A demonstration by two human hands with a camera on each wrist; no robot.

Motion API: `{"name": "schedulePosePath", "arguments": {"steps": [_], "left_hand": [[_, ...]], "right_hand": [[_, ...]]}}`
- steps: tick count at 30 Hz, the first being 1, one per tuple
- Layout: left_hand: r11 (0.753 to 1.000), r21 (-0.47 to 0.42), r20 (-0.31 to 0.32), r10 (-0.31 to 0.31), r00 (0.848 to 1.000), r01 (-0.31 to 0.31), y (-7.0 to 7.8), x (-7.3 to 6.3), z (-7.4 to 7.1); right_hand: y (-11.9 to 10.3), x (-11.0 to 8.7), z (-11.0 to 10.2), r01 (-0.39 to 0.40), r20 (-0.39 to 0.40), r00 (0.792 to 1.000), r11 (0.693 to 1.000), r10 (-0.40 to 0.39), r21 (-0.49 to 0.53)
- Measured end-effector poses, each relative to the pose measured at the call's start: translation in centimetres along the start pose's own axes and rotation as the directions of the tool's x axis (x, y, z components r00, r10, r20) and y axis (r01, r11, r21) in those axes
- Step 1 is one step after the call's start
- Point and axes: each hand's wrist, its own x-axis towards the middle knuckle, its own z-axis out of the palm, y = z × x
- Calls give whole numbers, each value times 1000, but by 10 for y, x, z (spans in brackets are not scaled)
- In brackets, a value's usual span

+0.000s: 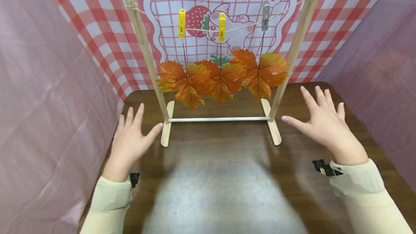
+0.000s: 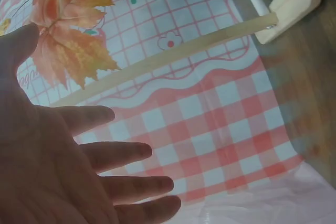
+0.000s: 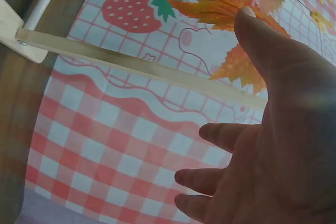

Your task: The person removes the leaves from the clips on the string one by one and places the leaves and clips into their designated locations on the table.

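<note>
A small wooden drying rack (image 1: 147, 51) stands upright on the table, a string (image 1: 240, 28) tied between the tops of its two posts. From the string hang three orange maple leaves by thin dark stems: the left leaf (image 1: 186, 82) and middle leaf (image 1: 221, 82) under yellow clothespins (image 1: 182, 24), the right leaf (image 1: 260, 72) under a grey clothespin (image 1: 265, 15). My left hand (image 1: 128, 142), fingers spread, is beside the rack's left foot, thumb tip close to it. Spread out as well, my right hand (image 1: 326, 124) is right of the right foot. Both hold nothing.
A white rod (image 1: 219, 119) joins the posts low down, above the wooden feet (image 1: 271, 125). Behind the rack hangs a red-checked strawberry cloth (image 1: 107, 28). Pinkish fabric (image 1: 55, 100) closes off the left side and purple fabric (image 1: 370, 64) the right. The brown table (image 1: 214, 183) shines in front.
</note>
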Motion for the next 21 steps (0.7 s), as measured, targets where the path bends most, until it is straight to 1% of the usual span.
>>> {"name": "schedulePosePath", "arguments": {"steps": [5,8,10,12,15,21], "left_hand": [[997,-77,-11,25,1000,-26,3,1,-6],[988,-145,-38,57,998,-62,5,2,-8],[978,-188,-67,81,994,-92,5,2,-10],[967,-227,-99,95,991,-115,6,2,-11],[951,-276,-154,97,983,-138,9,2,-14],[909,-364,-270,108,957,-205,17,2,-16]], "right_hand": [[-2,1,-8,8,9,1000,999,-9,39],[-3,2,-13,17,11,1000,998,-17,55],[-3,3,-16,28,8,1000,997,-28,69],[-4,5,-20,50,-12,999,995,-50,83],[-5,6,-26,79,-35,997,990,-75,120],[-10,8,-38,113,-67,992,979,-103,170]]}}
